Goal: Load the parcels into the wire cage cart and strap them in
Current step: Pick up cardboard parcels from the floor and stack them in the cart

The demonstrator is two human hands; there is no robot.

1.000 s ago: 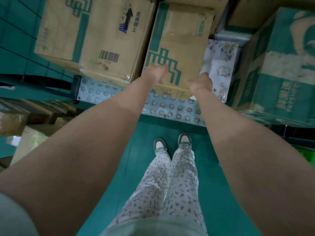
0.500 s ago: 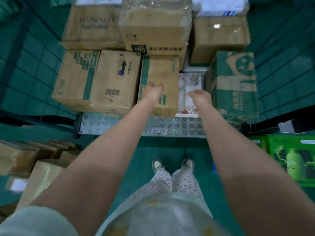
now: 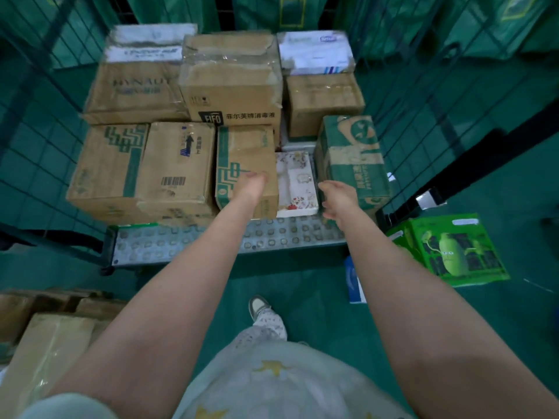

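The wire cage cart [image 3: 36, 140] stands open in front of me, packed with several cardboard parcels. My left hand [image 3: 252, 184] lies with straight fingers on top of a narrow brown parcel with green print [image 3: 245, 149] in the front row. My right hand [image 3: 337, 198] hovers with loosely spread fingers, holding nothing, between a flat white floral box [image 3: 295, 182] and a green-and-brown parcel [image 3: 351, 155]. A wide brown parcel with a barcode [image 3: 142, 167] sits to the left. Taller parcels fill the back row, among them one marked FIFO [image 3: 233, 83].
The cart's studded metal floor plate [image 3: 181, 243] shows bare along the front edge. On the green floor lie a bright green carton [image 3: 450, 252] at right, a blue-white packet [image 3: 354, 282], and brown boxes [image 3: 45, 343] at left. A black band [image 3: 472, 158] runs diagonally beside the right cage wall.
My view has pulled back and up, so the whole cart load shows. My right hand has come off the narrow parcel and moved right. My left hand stays on its top.
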